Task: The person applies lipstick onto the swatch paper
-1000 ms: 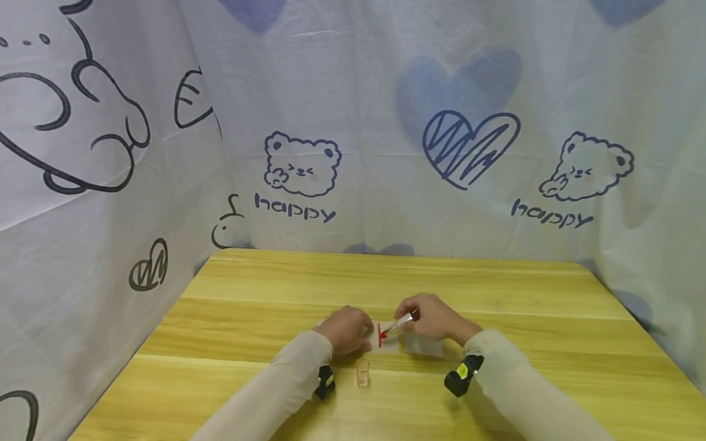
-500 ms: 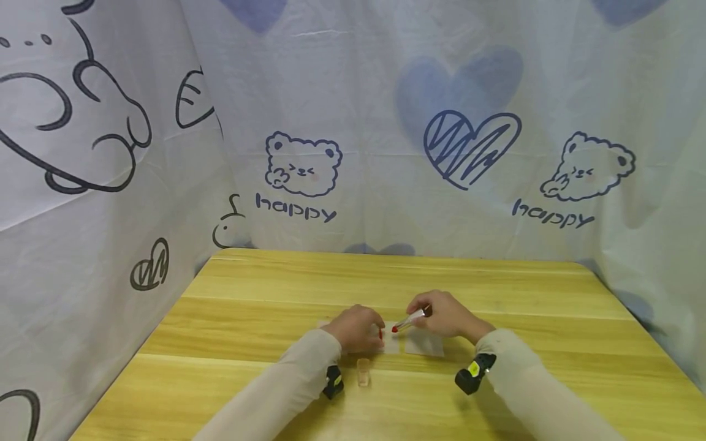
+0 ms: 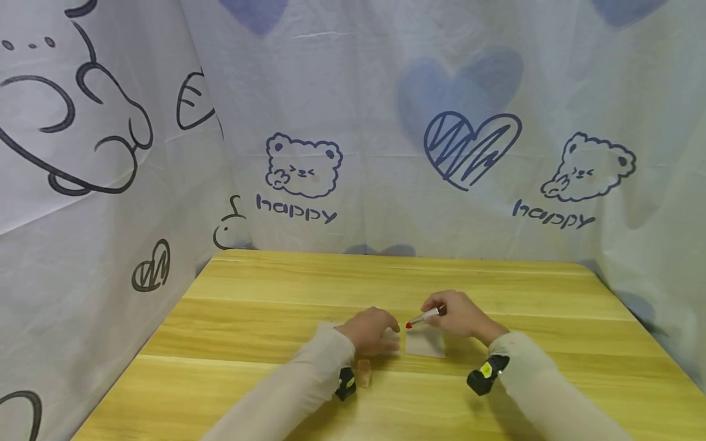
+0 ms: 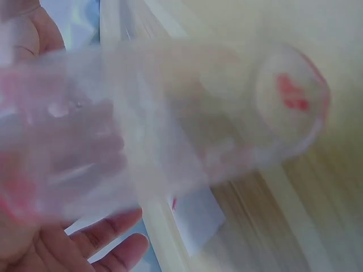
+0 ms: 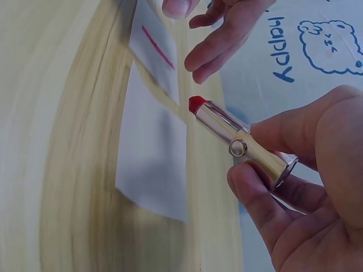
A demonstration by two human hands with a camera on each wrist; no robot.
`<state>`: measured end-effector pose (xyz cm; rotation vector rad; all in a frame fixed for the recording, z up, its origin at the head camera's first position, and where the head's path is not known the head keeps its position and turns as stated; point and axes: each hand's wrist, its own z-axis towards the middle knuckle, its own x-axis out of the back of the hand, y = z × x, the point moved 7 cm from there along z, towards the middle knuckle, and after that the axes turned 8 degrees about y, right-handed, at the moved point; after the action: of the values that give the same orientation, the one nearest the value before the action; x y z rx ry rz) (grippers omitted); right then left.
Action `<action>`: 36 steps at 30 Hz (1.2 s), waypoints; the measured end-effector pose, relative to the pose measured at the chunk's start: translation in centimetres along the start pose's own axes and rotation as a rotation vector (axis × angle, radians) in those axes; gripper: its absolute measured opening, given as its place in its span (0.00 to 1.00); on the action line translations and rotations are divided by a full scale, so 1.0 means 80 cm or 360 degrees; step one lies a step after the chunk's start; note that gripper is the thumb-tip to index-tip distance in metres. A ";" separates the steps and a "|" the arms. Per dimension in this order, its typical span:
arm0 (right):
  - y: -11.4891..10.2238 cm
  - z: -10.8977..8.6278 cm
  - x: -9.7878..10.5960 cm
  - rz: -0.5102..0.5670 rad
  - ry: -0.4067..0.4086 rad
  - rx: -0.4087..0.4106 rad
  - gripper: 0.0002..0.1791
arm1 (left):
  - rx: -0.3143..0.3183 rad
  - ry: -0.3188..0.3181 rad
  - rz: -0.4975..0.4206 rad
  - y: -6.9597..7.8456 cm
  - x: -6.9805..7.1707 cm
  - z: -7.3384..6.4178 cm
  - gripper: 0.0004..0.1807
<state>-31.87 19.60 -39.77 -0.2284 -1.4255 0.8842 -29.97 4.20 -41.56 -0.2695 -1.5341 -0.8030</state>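
My right hand [image 3: 459, 314] pinches a lipstick [image 5: 252, 148] with a gold-and-silver case, its red tip bared and angled down to the left. Below that tip lies a white paper slip [image 3: 427, 344] without marks. Just left of it, my left hand [image 3: 372, 331] hovers with loose fingers over a second paper slip [image 5: 153, 39], which bears one red stroke. Nothing shows between the left fingers. By the left wrist stands a small clear lipstick cap [image 3: 364, 373]. In the left wrist view the cap [image 4: 221, 113] looms large and blurred, with red smears, and hides part of the hand.
Another pale slip's corner [image 3: 326, 324] peeks out behind the left sleeve. The wooden table [image 3: 276, 282] is bounded by a printed white curtain [image 3: 364, 122] at the back and sides. Black wrist cameras hang under both wrists.
The right hand has lifted the lipstick off the red-marked slip and carried it right, over the unmarked one. The left hand has slid right and now covers the red stroke in the head view.
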 end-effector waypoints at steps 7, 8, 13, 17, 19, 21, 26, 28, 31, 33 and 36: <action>0.011 -0.004 0.005 -0.0008 0.0045 -0.0025 0.08 | 0.0016 -0.0086 -0.0001 0.014 -0.010 0.004 0.18; 0.012 -0.005 0.006 -0.0014 0.0051 -0.0025 0.08 | 0.0004 -0.0101 0.0012 0.017 -0.011 0.005 0.18; 0.018 -0.008 0.009 -0.0048 0.0098 -0.0031 0.08 | -0.0092 -0.0155 0.0148 0.032 -0.015 0.009 0.19; 0.020 -0.010 0.011 -0.0072 0.0128 -0.0040 0.08 | -0.0085 -0.0191 0.0185 0.037 -0.017 0.009 0.20; 0.021 -0.011 0.012 -0.0079 0.0137 -0.0050 0.08 | -0.0076 -0.0200 0.0198 0.038 -0.018 0.009 0.19; 0.022 -0.011 0.012 -0.0089 0.0149 -0.0064 0.07 | -0.0070 -0.0209 0.0209 0.039 -0.020 0.008 0.16; 0.024 -0.010 0.013 -0.0109 0.0185 -0.0069 0.06 | -0.0084 -0.0225 0.0265 0.039 -0.025 0.007 0.15; 0.026 -0.009 0.012 -0.0111 0.0192 -0.0076 0.06 | -0.0088 -0.0222 0.0286 0.039 -0.026 0.007 0.15; 0.030 -0.008 0.009 -0.0130 0.0197 -0.0095 0.06 | -0.0089 -0.0215 0.0302 0.038 -0.026 0.007 0.15; 0.032 -0.008 0.007 -0.0129 0.0195 -0.0103 0.07 | -0.0085 -0.0212 0.0302 0.038 -0.026 0.007 0.15; 0.033 -0.008 0.005 -0.0115 0.0197 -0.0111 0.07 | -0.0074 -0.0207 0.0292 0.036 -0.027 0.008 0.16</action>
<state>-32.32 21.85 -41.24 -0.2781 -1.3425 0.7495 -28.36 7.30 -42.64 -0.4977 -1.5873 -0.6872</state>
